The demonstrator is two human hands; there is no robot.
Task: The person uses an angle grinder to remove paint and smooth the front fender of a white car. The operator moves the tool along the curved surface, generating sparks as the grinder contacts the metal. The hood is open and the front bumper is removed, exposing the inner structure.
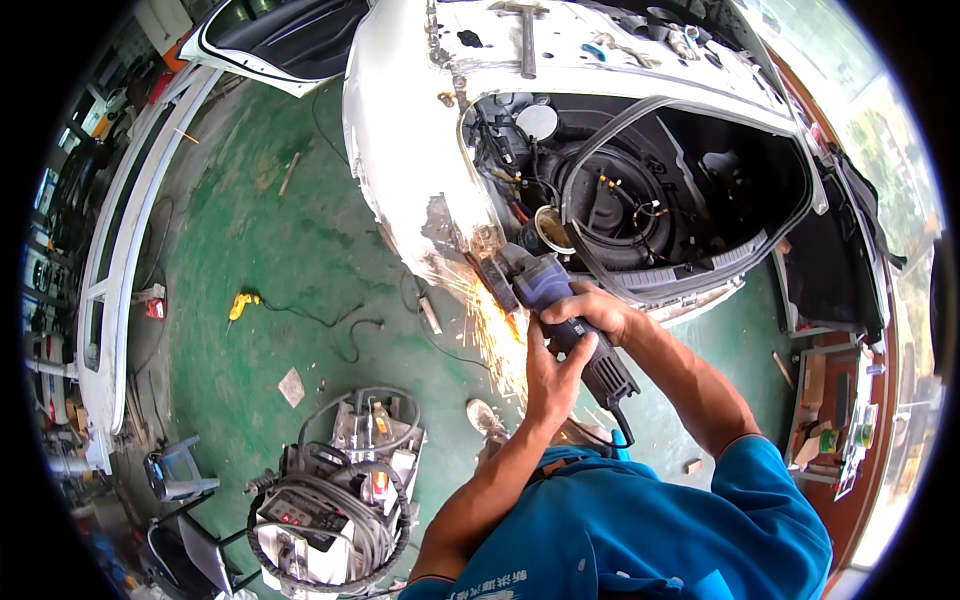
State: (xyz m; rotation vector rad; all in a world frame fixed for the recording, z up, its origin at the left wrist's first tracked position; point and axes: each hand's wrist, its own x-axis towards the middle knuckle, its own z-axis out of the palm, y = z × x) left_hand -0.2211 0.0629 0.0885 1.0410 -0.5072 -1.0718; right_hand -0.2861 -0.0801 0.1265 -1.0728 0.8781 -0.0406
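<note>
Both my hands are closed round a dark blue angle grinder (543,283). My left hand (552,368) wraps its body from below and the left. My right hand (592,312) grips it from the right, nearer the head. The grinding disc (494,282) meets the rear corner of a white car body (403,130), where the metal is bare and scorched. Orange sparks (497,345) spray down from the disc toward the floor. The grinder's black cord (625,428) hangs from its tail end beside my blue shirt.
A hammer (528,42) and other tools lie on the car behind the open trunk (690,180). A yellow drill (240,305) with its cord rests on the green floor (250,220). A machine wound with thick cables (345,530) stands lower left, near a blue-grey stool (182,470).
</note>
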